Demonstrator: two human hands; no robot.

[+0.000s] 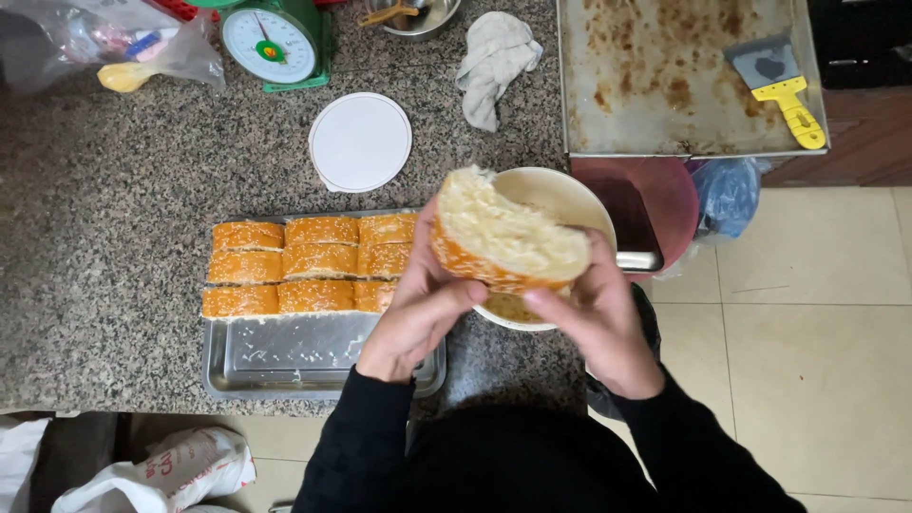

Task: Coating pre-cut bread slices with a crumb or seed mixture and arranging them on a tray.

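The person is wearing a black long-sleeved top, its sleeves reaching down to both wrists; the left hand (415, 318) and right hand (598, 318) are showing bare, wearing no gloves, rings or watch

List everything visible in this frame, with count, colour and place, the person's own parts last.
bread piece: one, golden crust, pale crumb, held in both hands
bread loaves: about nine, golden with seeds, on the tray
metal tray: one, silver, counter front
bowl: one, cream, behind the held bread
round lid: one, white, counter middle
kitchen scale: one, green, counter back
cloth: one, grey, counter back
baking sheet: one, stained metal, upper right
scraper: one, yellow handle, on the baking sheet
plastic bags: clear, upper left
left hand: gripping the bread
right hand: gripping the bread
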